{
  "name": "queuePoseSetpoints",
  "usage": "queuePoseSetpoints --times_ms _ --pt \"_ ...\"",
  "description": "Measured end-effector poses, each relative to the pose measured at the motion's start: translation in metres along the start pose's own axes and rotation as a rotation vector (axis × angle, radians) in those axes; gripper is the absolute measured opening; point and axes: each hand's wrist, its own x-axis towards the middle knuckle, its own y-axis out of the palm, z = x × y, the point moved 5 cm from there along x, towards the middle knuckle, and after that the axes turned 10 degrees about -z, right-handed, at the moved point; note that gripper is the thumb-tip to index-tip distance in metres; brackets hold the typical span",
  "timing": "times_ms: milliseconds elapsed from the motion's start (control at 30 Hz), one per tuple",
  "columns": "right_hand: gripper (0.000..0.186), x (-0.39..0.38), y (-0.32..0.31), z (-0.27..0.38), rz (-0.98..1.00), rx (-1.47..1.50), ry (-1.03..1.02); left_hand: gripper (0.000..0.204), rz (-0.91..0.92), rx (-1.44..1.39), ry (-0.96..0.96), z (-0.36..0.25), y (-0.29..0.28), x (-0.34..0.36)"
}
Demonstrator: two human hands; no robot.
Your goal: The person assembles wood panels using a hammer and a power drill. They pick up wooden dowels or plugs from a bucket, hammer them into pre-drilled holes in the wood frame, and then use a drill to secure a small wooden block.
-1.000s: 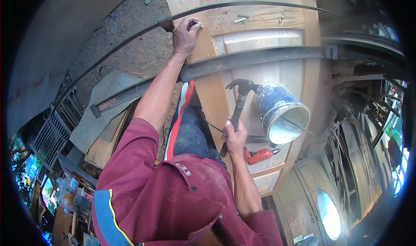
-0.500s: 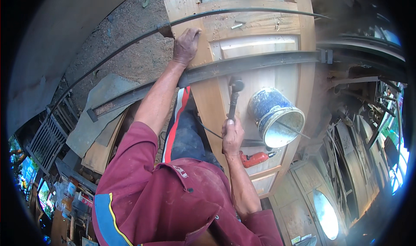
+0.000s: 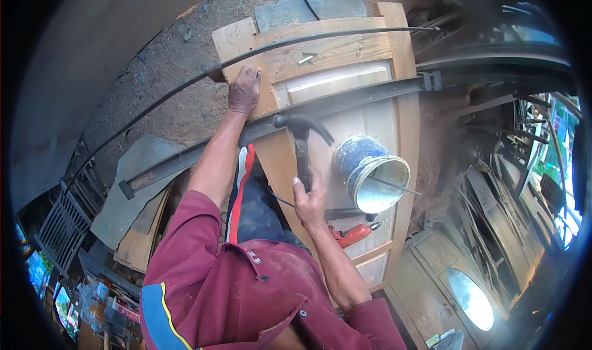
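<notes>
My left hand (image 3: 243, 92) is closed at the upper left part of a pale wooden panelled door (image 3: 402, 123), just below a thin dark metal bar (image 3: 333, 34); what its fingers hold is too small to make out. My right hand (image 3: 311, 200) grips a dark claw hammer (image 3: 301, 142), its head over the thick steel beam (image 3: 364, 96) that crosses the door. Right of the hammer, a blue, paint-spattered bucket (image 3: 354, 155) lies on its side with a rod in it. Below it a red power drill (image 3: 353, 235) lies on the door. Small pale pieces (image 3: 306, 59) sit on the top rail.
A grey sheet (image 3: 132, 177) and boards lie at left beside a slatted rack (image 3: 61, 227). Sandy ground with shavings shows at upper left. Stacked planks (image 3: 502, 217) and a wooden door with an oval pane (image 3: 468, 297) are at right.
The view has shifted, so the door appears lower and more left. The hammer has moved up and left toward my left hand, its head turned so the claw points right.
</notes>
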Motion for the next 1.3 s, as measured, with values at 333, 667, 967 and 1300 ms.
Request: queuePoseSetpoints --times_ms 333,667,967,1300 --pt "0.046 -0.067 -0.037 -0.079 0.063 -0.24 0.17 0.011 0.191 -0.254 0.227 -0.061 0.004 -0.053" --pt "0.054 -0.094 -0.05 -0.127 0.049 -0.279 0.014 0.017 0.226 -0.443 -0.413 -0.085 -0.077 -0.091" --pt "0.038 -0.105 -0.085 -0.119 -0.004 -0.174 0.192 0.04 0.55 -0.24 -0.286 -0.062 -0.087 -0.2" --pt "0.042 -0.215 -0.09 -0.162 -0.179 -0.045 0.268 0.053 0.816 -0.473 0.274 -0.304 -0.068 -0.127"
